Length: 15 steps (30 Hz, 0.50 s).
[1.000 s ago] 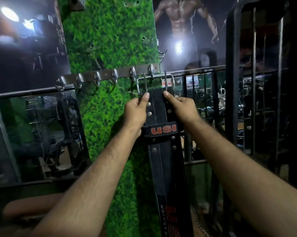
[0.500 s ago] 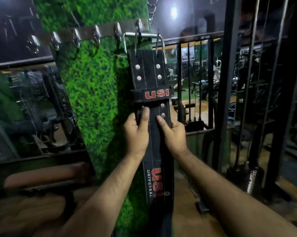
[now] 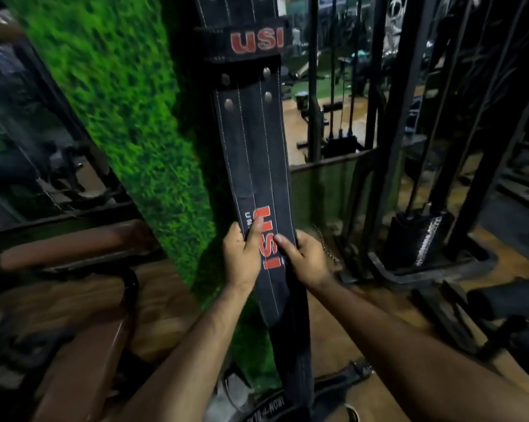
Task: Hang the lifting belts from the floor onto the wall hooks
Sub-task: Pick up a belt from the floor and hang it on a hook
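A long black lifting belt [image 3: 251, 141] with red USI lettering hangs straight down against the green grass-covered wall panel [image 3: 129, 117]; its top and the hooks are out of frame. My left hand [image 3: 241, 257] grips the belt's left edge at the lower red logo, thumb on the front. My right hand [image 3: 305, 257] grips the right edge at the same height. On the floor below lies another dark belt [image 3: 287, 403] with white lettering, partly hidden by my arms.
A brown padded bench [image 3: 74, 248] stands at the left, close to the wall. Black machine frames [image 3: 409, 117] and a weight stack [image 3: 415, 239] fill the right. A mirror [image 3: 28, 132] is left of the grass panel. The floor is brown.
Both hands slid down the hanging belt from near the buckle to the lower logo. My view tilted down, so the hook rail left the frame and the floor belt came into view.
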{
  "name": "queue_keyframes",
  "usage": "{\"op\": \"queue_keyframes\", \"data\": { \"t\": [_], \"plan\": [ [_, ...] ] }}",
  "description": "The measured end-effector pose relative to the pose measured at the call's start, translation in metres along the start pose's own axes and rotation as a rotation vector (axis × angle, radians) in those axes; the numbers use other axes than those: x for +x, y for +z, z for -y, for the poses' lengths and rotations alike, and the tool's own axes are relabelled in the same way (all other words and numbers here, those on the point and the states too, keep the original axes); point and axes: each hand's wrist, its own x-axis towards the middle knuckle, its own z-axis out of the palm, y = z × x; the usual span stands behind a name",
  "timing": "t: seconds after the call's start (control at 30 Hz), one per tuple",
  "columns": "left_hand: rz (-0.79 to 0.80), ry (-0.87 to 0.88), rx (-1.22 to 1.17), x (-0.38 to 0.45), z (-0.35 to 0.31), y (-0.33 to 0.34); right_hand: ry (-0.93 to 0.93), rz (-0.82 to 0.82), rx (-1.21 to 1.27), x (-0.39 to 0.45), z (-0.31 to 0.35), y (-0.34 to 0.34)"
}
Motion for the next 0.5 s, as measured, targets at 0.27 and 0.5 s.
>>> {"op": "queue_keyframes", "data": {
  "t": [0.27,0.5],
  "plan": [
    [0.180,-0.260,0.216,-0.048,0.079,-0.016,0.169,0.128,-0.249,-0.031,-0.075,0.003],
    [0.253,-0.381,0.480,-0.072,0.138,-0.024,0.246,0.178,-0.402,-0.042,-0.113,0.016]
  ]
}}
